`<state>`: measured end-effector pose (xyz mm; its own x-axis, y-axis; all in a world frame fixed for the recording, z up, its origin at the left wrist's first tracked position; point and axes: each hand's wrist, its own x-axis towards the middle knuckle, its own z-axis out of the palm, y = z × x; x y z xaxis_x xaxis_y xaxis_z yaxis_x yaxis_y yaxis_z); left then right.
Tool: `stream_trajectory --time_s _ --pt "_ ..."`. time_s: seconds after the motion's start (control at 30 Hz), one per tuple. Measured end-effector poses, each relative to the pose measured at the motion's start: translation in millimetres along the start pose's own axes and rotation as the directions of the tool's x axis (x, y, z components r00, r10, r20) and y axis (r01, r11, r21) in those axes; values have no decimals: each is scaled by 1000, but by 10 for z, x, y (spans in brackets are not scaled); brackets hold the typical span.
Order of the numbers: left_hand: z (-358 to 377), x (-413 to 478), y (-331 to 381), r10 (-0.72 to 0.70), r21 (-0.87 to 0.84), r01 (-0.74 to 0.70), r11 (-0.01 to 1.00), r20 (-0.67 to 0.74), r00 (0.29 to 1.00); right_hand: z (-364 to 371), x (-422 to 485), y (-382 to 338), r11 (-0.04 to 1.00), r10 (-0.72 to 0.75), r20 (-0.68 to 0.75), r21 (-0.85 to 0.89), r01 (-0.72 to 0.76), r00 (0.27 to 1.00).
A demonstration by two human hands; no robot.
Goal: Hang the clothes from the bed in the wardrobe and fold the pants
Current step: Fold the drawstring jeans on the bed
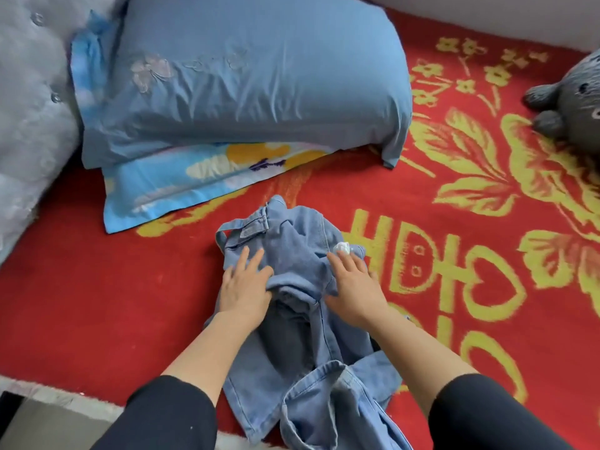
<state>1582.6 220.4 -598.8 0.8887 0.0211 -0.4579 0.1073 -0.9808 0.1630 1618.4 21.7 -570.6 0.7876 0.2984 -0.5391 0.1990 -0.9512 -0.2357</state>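
1. Your black sleeves (162,417) come in over the near edge of the bed, and your arms are bare from there on.
2. The blue jeans (292,368) lie on the red blanket (97,303) by the near edge of the bed, about halfway along it. They are bunched up, not flat. The legs point back at you and the waist end points away.
3. Your left hand (246,287) lies flat on the left side of the jeans near the waist. Its fingers are straight and spread, pressing down and gripping nothing.
4. Your right hand (354,287) lies flat on the right side of the jeans. Its fingers are straight too, and it holds nothing.
5. A fold of the jeans is humped up between your two hands.
6. A small white thing (343,247) sits on the jeans at your right fingertips. You cannot tell what it is.
7. Farther back, toward the far left corner of the bed, a big blue pillow (259,92) lies on top of a flowery pillow (181,190).
8. A grey padded headboard (29,92) runs along the left edge of the bed.
9. A grey soft toy (571,102) sits at the far right, well apart from the jeans.
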Motion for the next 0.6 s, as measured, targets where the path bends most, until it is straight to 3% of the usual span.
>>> stream_trajectory --time_s 0.1,0.2,0.3,0.33,0.37,0.43,0.5,0.53,0.6 --pt "166 45 -143 167 11 -169 986 121 979 112 164 -17 994 -62 42 -91 66 997" --pt "214 -176 -174 308 -99 -292 951 326 894 315 80 -38 973 -207 114 -80 217 972" --pt "136 -367 -195 299 -351 -106 930 559 774 556 -226 50 929 -297 146 -182 321 944" --pt "89 -378 -197 279 -434 -4 901 572 771 626 -348 97 918 -304 146 -218 330 941" --pt "52 -356 -186 221 -502 76 862 507 833 717 -457 158 916 -310 122 -227 331 943" --pt "-31 -251 -127 -52 -572 133 810 157 986 842 -632 264 905 -334 127 -235 355 934" --pt "-128 -139 22 -234 -602 73 795 -195 952 881 -736 295 918 -316 195 -185 351 929" --pt "-179 -79 124 -210 -579 18 815 -267 941 874 -768 286 924 -303 217 -171 342 928" --pt "-228 43 316 0 -442 -76 894 -169 986 843 -792 263 937 -298 257 -107 333 919"
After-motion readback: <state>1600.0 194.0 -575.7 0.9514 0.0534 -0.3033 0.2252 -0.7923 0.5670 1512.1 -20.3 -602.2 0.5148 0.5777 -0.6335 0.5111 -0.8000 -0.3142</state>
